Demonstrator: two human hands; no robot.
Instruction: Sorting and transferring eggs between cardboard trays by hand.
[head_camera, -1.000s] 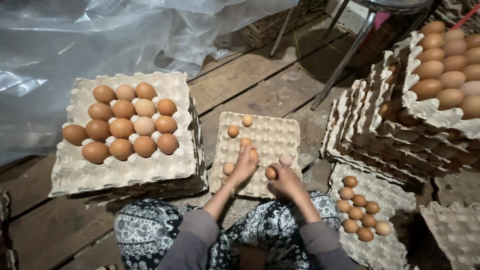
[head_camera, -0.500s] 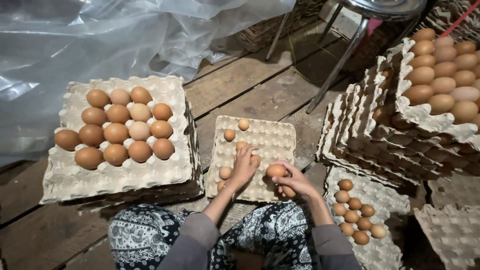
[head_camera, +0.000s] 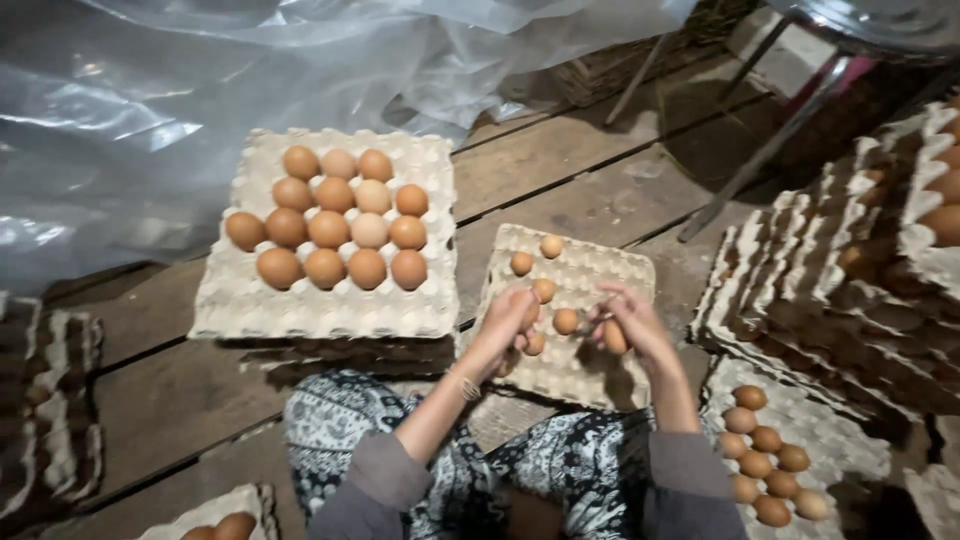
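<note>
Right hand (head_camera: 628, 322) fingers pinching brown egg (head_camera: 614, 338) over centre tray (head_camera: 590, 290); left hand (head_camera: 508, 318) fingers curled around another. Eggs light, smooth, brittle: likely best cradled round middle, gently.

small tray (head_camera: 610, 275): grey pulp egg carton, flat, frame centre, few brown eggs in cups
egg in right hand (head_camera: 614, 337): brown, gripped over tray's right part
eggs at left hand (head_camera: 534, 343): brown, tray's left edge
</note>
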